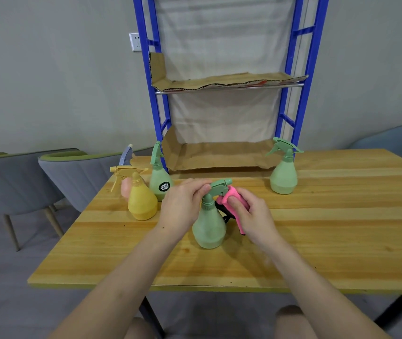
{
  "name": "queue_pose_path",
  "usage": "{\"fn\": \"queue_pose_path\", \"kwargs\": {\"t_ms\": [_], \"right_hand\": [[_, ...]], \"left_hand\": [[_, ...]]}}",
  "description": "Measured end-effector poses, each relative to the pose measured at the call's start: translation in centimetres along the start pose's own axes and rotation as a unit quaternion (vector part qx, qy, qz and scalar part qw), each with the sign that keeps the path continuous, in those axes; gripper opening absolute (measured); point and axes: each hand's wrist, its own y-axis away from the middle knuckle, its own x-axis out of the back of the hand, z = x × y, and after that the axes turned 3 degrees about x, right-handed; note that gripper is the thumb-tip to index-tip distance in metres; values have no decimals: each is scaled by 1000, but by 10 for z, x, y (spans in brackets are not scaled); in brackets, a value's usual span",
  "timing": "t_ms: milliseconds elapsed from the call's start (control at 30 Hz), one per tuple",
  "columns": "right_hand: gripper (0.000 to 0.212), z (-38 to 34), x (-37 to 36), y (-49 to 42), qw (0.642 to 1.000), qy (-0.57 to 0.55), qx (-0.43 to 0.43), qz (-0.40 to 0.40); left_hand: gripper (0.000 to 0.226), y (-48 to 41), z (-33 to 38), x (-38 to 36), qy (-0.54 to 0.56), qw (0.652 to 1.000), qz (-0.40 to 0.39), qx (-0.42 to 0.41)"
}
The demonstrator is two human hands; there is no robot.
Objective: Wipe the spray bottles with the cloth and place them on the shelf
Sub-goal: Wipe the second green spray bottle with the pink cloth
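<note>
A green spray bottle (209,226) stands upright in the middle of the wooden table (329,241). My left hand (183,206) pinches its spray head from the left. My right hand (251,214) grips a pink cloth (234,199) and presses it against the right side of the spray head. On the left stand a yellow bottle (141,201), a green bottle with a black label (159,177) and a pink bottle (124,187) with a bluish head, mostly hidden. Another green bottle (283,171) stands on the right. Behind the table is the blue shelf (290,94).
The shelf's two levels are lined with brown cardboard (219,155) and hold nothing. Grey chairs (72,177) stand to the left of the table, and another chair (395,138) is at the right. A wall socket (135,42) is on the grey wall.
</note>
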Motion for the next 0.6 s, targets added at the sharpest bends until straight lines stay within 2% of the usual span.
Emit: {"fn": "queue_pose_path", "kwargs": {"t_ms": [167, 400, 600], "right_hand": [[12, -9, -9, -6, 999, 31, 20, 29], [22, 6, 5, 5, 994, 101, 52, 2], [12, -10, 3, -6, 983, 161, 90, 8]], "left_hand": [[28, 1, -1, -1, 4, 1000, 4, 5], [28, -1, -1, 3, 6, 1000, -18, 11], [27, -1, -1, 4, 7, 1000, -24, 11]]}}
